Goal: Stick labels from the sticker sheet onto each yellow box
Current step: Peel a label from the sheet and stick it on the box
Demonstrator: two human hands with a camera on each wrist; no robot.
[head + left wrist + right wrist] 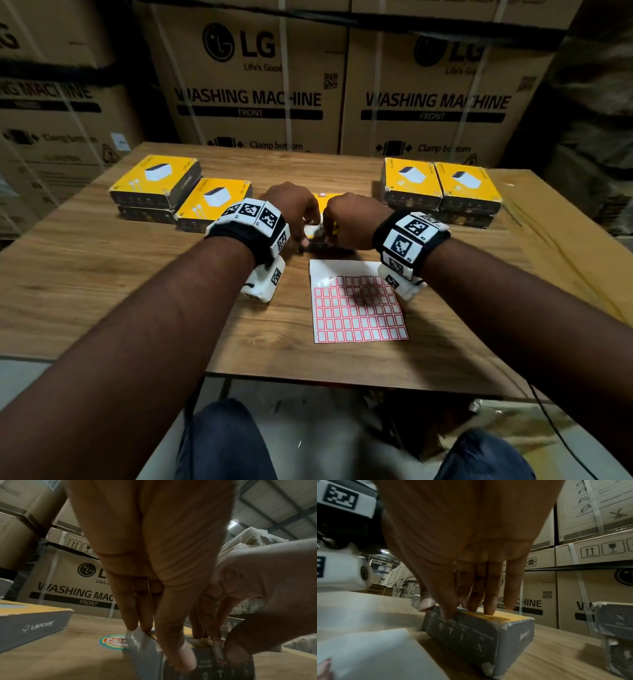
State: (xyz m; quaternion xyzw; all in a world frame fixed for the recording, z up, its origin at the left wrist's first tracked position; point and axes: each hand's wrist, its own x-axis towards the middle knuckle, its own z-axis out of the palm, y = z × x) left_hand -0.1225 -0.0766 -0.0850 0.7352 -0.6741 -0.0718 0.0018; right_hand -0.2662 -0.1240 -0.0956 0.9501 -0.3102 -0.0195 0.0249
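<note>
Box (pixel 322 200) with a yellow top and grey sides lies flat at the centre of the wooden worktop (pixel 102 274), mostly hidden under both hands in the head view. The sticker sheet (pixel 358 301) lies flat just toward the person, at 6 o'clock from the box, with its upper rows of red-edged labels already gone. More yellow boxes sit in a pile at 10 o'clock (pixel 156 180) and another at 2 o'clock (pixel 442 186).

The left hand (pixel 291 210) clamps the box's near left corner: its fingers (pixel 130 615) reach down onto the top and its thumb presses the grey front face. The right hand (pixel 349 219) has fingertips (pixel 488 609) on the yellow top near the front edge. Its thumb presses a small pale label (pixel 218 650) against the front face, seen from the left wrist. So the left grip is holding the box, and the right is narrow, pinning the label to the box.

To do this step well, the left hand should probably keep the box from sliding while the right thumb rubs from the label's middle outward, so no corner lifts or creases. Firm, even pressure likely suits the worn cardboard; the box's corners look frayed. How straight the label sits cannot be told.
</note>
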